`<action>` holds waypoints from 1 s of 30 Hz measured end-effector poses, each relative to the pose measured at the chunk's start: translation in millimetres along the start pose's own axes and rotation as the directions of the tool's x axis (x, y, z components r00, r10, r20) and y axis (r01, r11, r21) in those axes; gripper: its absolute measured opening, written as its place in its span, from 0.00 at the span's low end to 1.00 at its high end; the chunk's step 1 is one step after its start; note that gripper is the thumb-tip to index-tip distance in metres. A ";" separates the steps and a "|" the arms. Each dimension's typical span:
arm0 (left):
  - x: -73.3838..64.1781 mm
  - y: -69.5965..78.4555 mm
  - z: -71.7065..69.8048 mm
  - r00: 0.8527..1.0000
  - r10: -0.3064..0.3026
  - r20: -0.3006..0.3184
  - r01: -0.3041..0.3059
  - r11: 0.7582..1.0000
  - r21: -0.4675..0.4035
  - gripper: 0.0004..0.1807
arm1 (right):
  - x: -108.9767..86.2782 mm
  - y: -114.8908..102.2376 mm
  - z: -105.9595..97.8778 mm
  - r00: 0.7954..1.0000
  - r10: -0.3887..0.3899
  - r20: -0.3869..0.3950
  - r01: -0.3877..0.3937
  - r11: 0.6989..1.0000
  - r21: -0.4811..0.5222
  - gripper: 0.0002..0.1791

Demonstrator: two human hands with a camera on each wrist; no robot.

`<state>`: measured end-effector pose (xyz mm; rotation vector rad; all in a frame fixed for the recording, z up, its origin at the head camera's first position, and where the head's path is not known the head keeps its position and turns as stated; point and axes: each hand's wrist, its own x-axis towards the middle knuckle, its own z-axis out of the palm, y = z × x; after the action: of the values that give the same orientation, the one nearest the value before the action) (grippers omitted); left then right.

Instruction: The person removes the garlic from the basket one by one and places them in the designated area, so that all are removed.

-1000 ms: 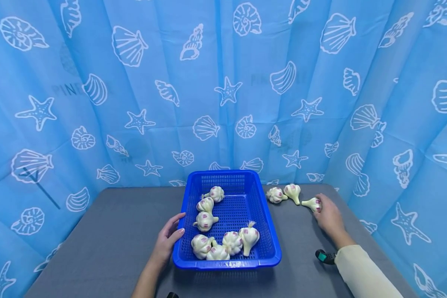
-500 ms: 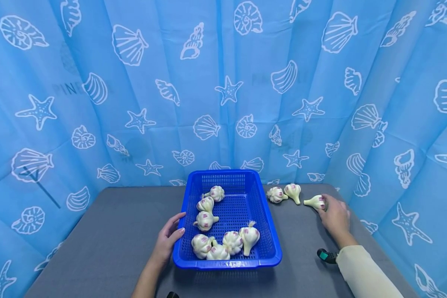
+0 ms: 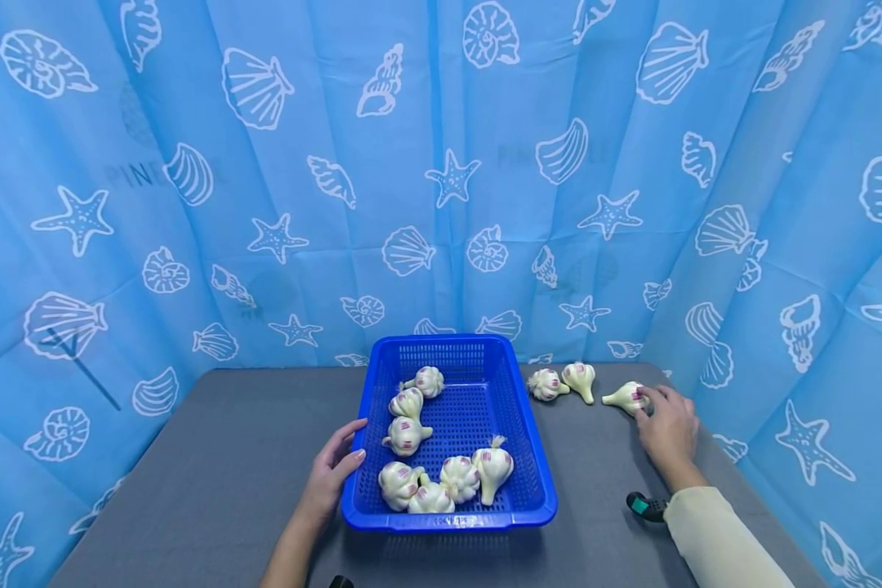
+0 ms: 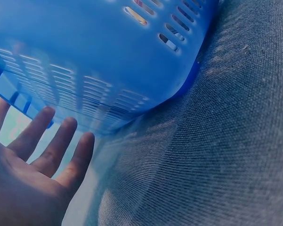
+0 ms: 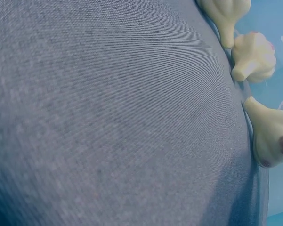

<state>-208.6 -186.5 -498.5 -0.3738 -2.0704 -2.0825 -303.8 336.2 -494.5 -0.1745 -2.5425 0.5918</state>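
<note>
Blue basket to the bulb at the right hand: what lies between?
In the head view, two garlic bulbs lie on the table between the blue basket and the bulb at the right hand.

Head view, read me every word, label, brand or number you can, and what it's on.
"PIN", faint, on the left of the blue seashell curtain; what follows is unclear.
More lettering right of center on the curtain: too faint to read.
Near rim of the blue plastic basket: marking too small to read.
</note>
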 end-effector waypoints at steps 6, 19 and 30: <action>-0.5 1.3 -0.1 1.000 -0.008 -0.001 0.008 1.000 0.010 0.24 | 0.3 -2.0 0.5 1.000 0.024 -0.015 -0.024 1.000 0.013 0.17; -0.8 1.6 0.6 1.000 0.001 -0.002 -0.001 1.000 0.018 0.24 | 4.0 -7.0 3.7 0.995 0.072 0.068 -0.076 0.995 0.067 0.19; -0.5 1.2 0.7 1.000 -0.006 -0.009 0.006 1.000 0.010 0.25 | 9.2 -6.5 8.7 0.985 0.087 0.146 -0.096 0.994 0.051 0.23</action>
<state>-207.8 -185.8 -497.4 -0.3560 -2.0790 -2.0725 -316.2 329.2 -494.2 -0.2371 -2.6637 0.7377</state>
